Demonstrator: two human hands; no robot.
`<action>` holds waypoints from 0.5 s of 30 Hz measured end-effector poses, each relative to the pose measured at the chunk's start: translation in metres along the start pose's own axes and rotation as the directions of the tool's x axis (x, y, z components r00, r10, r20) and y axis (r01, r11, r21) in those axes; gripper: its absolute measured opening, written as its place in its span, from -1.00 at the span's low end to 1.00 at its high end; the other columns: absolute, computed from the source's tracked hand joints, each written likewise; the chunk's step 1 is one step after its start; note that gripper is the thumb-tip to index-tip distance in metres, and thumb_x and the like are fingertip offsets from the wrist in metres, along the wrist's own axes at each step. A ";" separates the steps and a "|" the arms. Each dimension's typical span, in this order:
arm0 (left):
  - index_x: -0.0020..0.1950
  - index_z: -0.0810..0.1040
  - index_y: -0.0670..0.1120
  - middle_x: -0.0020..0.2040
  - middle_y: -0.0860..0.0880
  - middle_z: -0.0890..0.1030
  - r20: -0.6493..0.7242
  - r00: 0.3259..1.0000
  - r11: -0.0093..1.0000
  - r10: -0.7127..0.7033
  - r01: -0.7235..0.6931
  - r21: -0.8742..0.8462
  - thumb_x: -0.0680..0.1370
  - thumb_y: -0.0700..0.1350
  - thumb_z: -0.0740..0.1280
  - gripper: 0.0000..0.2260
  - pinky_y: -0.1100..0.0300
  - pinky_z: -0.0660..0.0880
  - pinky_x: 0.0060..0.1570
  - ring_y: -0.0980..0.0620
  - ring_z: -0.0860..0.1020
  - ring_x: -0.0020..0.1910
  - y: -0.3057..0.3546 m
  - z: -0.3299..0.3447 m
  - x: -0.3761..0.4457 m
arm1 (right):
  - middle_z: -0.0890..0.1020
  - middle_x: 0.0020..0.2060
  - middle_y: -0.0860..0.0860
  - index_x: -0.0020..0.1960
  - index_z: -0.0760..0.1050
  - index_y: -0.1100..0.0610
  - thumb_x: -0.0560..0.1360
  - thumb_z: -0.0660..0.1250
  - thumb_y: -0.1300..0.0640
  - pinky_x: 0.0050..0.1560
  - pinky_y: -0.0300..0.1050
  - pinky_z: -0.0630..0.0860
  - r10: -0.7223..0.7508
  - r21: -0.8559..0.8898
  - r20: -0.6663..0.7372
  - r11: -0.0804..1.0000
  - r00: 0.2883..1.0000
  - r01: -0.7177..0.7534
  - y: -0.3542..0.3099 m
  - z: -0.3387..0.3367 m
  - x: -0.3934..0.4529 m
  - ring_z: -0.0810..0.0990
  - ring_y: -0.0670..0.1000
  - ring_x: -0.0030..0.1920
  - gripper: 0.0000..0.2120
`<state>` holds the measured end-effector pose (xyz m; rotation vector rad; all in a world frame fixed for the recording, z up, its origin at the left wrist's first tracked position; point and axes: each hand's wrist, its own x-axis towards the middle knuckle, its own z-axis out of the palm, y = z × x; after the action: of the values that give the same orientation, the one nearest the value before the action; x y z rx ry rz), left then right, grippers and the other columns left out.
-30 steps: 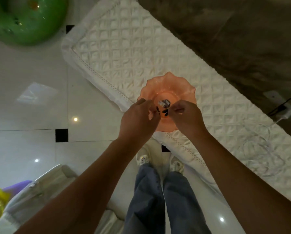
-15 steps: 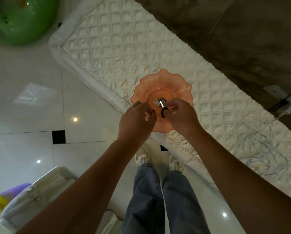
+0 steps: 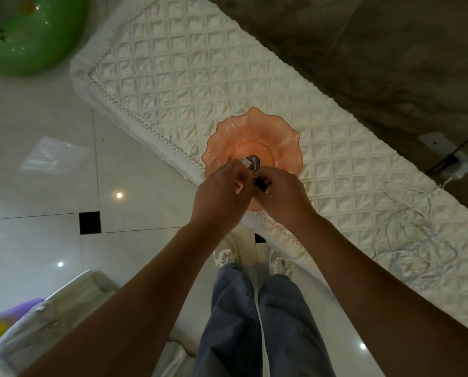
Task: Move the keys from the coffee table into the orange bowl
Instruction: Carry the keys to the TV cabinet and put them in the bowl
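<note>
Where white floor tiles [image 3: 37, 159] end, quilted table cover [image 3: 173, 77] begins.

Both forearms reach forward and meet in the middle. The left hand [image 3: 222, 194] and the right hand [image 3: 279, 193] are touching, with their fingers curled in, knuckles up.

Place: a home, most likely a living room.
Floor: glossy pale tiles [image 3: 37, 164] with small black inset squares, reflecting ceiling lights, at left of the frame.
Table: a low table under a white quilted cover [image 3: 173, 77] with a stitched edge, running from upper left to lower right.
On the cover: an orange wavy-rimmed bowl [image 3: 281, 140] at centre and a loose white cable [image 3: 417, 240] at right.
Other furnishing: a green glossy round object [image 3: 29, 36] at upper left.
</note>
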<state>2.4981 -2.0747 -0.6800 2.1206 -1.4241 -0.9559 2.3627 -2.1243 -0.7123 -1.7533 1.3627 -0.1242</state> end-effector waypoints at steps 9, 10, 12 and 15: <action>-0.07 0.54 0.02 -0.15 0.10 0.61 -0.021 1.000 0.996 -0.016 0.017 0.093 0.54 -0.01 0.24 -0.89 0.15 0.53 -0.20 0.11 0.58 -0.21 -0.027 -0.006 -0.005 | 0.56 -0.20 -0.12 0.03 0.59 0.04 0.44 0.39 0.06 -0.30 -0.24 0.31 0.173 0.005 -0.075 0.985 0.982 -0.173 0.017 -0.005 0.018 0.53 -0.05 -0.18 -0.82; -0.05 0.54 0.02 -0.14 0.10 0.61 -0.013 1.000 0.994 -0.018 0.019 0.107 0.55 0.01 0.22 -0.87 0.16 0.52 -0.20 0.10 0.58 -0.20 -0.029 -0.007 -0.005 | 0.57 -0.19 -0.13 0.02 0.59 0.05 0.43 0.40 0.07 -0.27 -0.22 0.35 0.185 0.014 -0.070 0.983 0.980 -0.185 0.016 -0.005 0.019 0.54 -0.06 -0.16 -0.82; -0.01 0.54 0.03 -0.11 0.09 0.61 -0.004 1.000 0.993 -0.031 0.031 0.115 0.55 0.05 0.19 -0.82 0.16 0.51 -0.18 0.08 0.58 -0.18 -0.033 -0.008 -0.005 | 0.60 -0.17 -0.12 0.00 0.58 0.05 0.42 0.42 0.09 -0.17 -0.18 0.44 0.206 0.052 -0.065 0.978 0.976 -0.203 0.016 -0.005 0.021 0.59 -0.06 -0.13 -0.83; 0.00 0.54 0.06 -0.10 0.09 0.61 -0.008 0.999 0.992 -0.051 0.052 0.112 0.56 0.10 0.14 -0.77 0.16 0.47 -0.19 0.07 0.57 -0.17 -0.035 -0.008 -0.005 | 0.61 -0.14 -0.12 0.01 0.57 0.04 0.42 0.43 0.09 -0.14 -0.17 0.48 0.203 0.076 -0.068 0.977 0.977 -0.198 0.014 -0.005 0.019 0.61 -0.06 -0.11 -0.82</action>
<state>2.5250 -2.0572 -0.6958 2.2494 -1.4585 -0.9082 2.3577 -2.1430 -0.7269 -1.5579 1.5641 -0.1253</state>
